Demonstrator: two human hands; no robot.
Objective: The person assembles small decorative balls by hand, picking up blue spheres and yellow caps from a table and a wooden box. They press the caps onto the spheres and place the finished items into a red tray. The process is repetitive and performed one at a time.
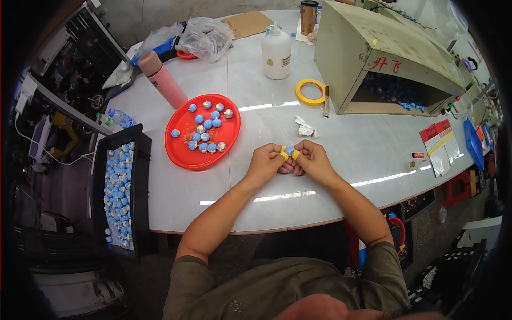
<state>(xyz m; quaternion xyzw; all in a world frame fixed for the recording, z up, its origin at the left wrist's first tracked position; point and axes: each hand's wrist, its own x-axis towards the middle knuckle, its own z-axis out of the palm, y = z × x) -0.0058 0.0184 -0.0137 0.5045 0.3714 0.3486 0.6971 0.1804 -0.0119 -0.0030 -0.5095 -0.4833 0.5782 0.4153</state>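
The person sat at the curved edge of a pale worktop (341, 160) with both forearms stretched out over it. The left hand (266, 162) and the right hand (312, 160) met knuckle to knuckle near the middle of the worktop, each curled closed, and between their fingertips they pinched one small blue piece (288, 151). Yellow tape bands (284, 155) wrapped the fingertips that pressed on it. The piece sat off the surface, held at the point where the two hands touched.

Just to the left of the hands lay a round red tray (184, 152) with a scatter of like pieces, blue with pale tan ends (205, 136). Further left, hanging past the worktop's rim, a black bin (140, 176) held many more of them packed close together. A pink bottle (162, 80) lay tilted beyond the red tray, and crumpled clear plastic bags (205, 37) sat behind it.

Beyond the hands lay a crumpled scrap of white paper (305, 128), then a roll of yellow tape (310, 92) flat on the worktop, and a white squeeze bottle (276, 52) standing upright. To the right stood a big beige box (384, 48) with a sloped top, its open front showing more blue pieces (392, 89) inside.
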